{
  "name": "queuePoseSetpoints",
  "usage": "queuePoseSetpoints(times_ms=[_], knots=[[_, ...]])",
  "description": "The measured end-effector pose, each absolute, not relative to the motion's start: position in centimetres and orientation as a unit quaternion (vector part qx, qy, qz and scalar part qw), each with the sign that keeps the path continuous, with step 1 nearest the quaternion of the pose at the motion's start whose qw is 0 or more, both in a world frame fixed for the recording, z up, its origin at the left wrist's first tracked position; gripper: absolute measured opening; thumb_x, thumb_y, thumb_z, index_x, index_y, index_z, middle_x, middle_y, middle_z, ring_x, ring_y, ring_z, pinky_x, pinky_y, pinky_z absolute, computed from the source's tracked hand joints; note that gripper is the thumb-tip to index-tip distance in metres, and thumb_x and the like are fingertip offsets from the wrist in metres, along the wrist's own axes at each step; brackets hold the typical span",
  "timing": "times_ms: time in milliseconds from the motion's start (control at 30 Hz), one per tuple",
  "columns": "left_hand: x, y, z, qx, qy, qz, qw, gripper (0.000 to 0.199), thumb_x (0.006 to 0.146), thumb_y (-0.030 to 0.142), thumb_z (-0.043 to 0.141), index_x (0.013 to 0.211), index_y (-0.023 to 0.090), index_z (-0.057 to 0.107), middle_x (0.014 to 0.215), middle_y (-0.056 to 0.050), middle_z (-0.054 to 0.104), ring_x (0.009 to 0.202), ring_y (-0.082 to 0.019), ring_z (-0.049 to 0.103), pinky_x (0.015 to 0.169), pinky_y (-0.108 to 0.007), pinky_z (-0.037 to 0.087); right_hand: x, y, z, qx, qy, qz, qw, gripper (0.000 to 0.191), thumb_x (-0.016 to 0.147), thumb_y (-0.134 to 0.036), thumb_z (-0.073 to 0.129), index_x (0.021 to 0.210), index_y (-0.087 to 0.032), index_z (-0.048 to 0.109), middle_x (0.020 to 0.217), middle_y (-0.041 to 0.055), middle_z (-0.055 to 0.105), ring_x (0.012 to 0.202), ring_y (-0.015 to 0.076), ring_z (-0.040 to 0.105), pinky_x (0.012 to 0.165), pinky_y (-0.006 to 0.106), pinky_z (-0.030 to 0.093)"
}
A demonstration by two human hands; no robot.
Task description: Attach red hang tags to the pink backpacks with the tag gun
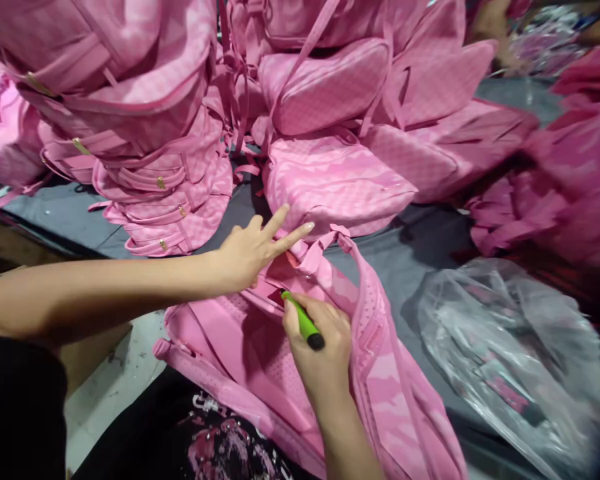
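Note:
My right hand (325, 337) is closed around a short, thick green pen-shaped tool (303, 320) with a black tip and a black end. Its tip points at the upper part of a pink backpack (380, 380), near the top loop and straps. The backpack lies across my lap and the table edge, straps and padded back facing up. My left hand (255, 252) rests at the top of this backpack, with two fingers stretched out and apart. Its other fingers are partly hidden. Those stretched fingertips reach toward a pink checkered bag (335, 183) just beyond.
Stacked pink backpacks (165, 180) rise at the left, and more pink bags (330, 87) are piled at the back. A clear plastic bag (510, 360) with small items sits at the right on the grey table cover (420, 247). Another person's arm (493, 30) shows at the top right.

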State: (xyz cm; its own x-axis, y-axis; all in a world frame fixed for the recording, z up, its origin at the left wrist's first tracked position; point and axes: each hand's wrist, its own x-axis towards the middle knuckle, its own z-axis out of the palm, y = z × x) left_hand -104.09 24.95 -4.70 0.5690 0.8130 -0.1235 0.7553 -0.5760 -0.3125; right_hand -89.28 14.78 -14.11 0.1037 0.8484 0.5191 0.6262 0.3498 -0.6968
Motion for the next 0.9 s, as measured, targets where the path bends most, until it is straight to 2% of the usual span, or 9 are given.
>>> queuePoseSetpoints(times_ms=[100,200,333,433,567,600,667,767,900], knots=[[-102.9,26.6,-5.3,-0.890,-0.415,0.167,0.093,0.140,0.060,0.032,0.090,0.155,0.031,-0.013,0.163,-0.021,0.002,0.121,-0.037,0.047,0.080,-0.041,0.057,-88.7,15.8,-14.9,-0.577,-0.629,0.148,0.499,0.013,0.090,-0.028,0.061,0.089,-0.021,0.071,0.082,0.0025,0.074,0.075,0.0206,0.067,0.077,0.036,0.047],[-102.5,27.6,-5.7,-0.897,-0.393,0.182,0.090,0.142,0.058,0.034,0.090,0.156,0.026,-0.012,0.161,-0.024,0.012,0.121,-0.036,0.048,0.082,-0.040,0.056,-88.7,16.2,-15.4,-0.588,-0.615,0.159,0.502,0.014,0.089,-0.029,0.060,0.088,-0.022,0.072,0.083,0.0026,0.074,0.076,0.0211,0.067,0.076,0.036,0.048],[-103.2,28.2,-6.2,-0.912,-0.366,0.162,0.094,0.127,0.067,0.025,0.081,0.156,0.024,-0.010,0.156,-0.023,0.025,0.116,-0.031,0.051,0.084,-0.036,0.054,-88.9,16.2,-15.8,-0.592,-0.613,0.151,0.501,0.014,0.089,-0.028,0.060,0.089,-0.021,0.072,0.084,0.0029,0.074,0.077,0.0211,0.066,0.078,0.037,0.047],[-103.8,28.5,-6.2,-0.920,-0.350,0.166,0.057,0.110,0.076,0.019,0.069,0.156,0.027,-0.007,0.160,-0.019,0.017,0.124,-0.031,0.046,0.089,-0.035,0.051,-88.8,16.3,-15.9,-0.592,-0.616,0.158,0.496,0.014,0.089,-0.029,0.060,0.090,-0.021,0.072,0.085,0.0032,0.074,0.078,0.0211,0.066,0.079,0.037,0.046],[-104.0,28.2,-5.5,-0.899,-0.403,0.173,0.013,0.109,0.078,0.015,0.065,0.154,0.033,-0.010,0.164,-0.017,0.000,0.132,-0.033,0.043,0.092,-0.036,0.049,-88.7,16.1,-15.7,-0.588,-0.618,0.155,0.498,0.014,0.090,-0.029,0.060,0.091,-0.021,0.071,0.085,0.0017,0.074,0.078,0.0192,0.066,0.078,0.035,0.045],[-104.0,28.1,-5.3,-0.884,-0.436,0.171,0.003,0.110,0.078,0.017,0.066,0.154,0.033,-0.012,0.163,-0.019,0.002,0.130,-0.034,0.046,0.091,-0.037,0.049,-88.6,16.0,-15.6,-0.587,-0.619,0.154,0.498,0.013,0.090,-0.028,0.060,0.091,-0.021,0.071,0.085,0.0012,0.073,0.078,0.0188,0.066,0.078,0.035,0.044],[-104.0,27.8,-4.7,-0.854,-0.490,0.176,-0.025,0.110,0.079,0.021,0.066,0.153,0.032,-0.014,0.157,-0.021,0.020,0.121,-0.032,0.056,0.088,-0.035,0.050,-88.6,15.9,-15.4,-0.581,-0.626,0.154,0.497,0.012,0.090,-0.027,0.061,0.092,-0.021,0.070,0.085,0.0005,0.073,0.078,0.0185,0.066,0.077,0.034,0.043],[-103.8,28.0,-4.1,-0.839,-0.500,0.209,-0.057,0.105,0.082,0.018,0.061,0.154,0.029,-0.015,0.134,-0.015,0.046,0.106,-0.026,0.065,0.082,-0.030,0.050,-88.4,15.7,-15.2,-0.577,-0.634,0.158,0.489,0.011,0.090,-0.027,0.061,0.093,-0.021,0.070,0.087,0.0003,0.073,0.080,0.0189,0.066,0.078,0.034,0.043],[-103.7,29.1,-3.9,-0.848,-0.465,0.243,-0.081,0.107,0.080,0.016,0.061,0.154,0.025,-0.016,0.129,-0.014,0.047,0.099,-0.023,0.066,0.076,-0.026,0.049,-88.2,15.8,-15.1,-0.579,-0.632,0.158,0.490,0.011,0.091,-0.027,0.061,0.095,-0.022,0.070,0.088,0.0003,0.074,0.081,0.0187,0.067,0.079,0.034,0.043]])
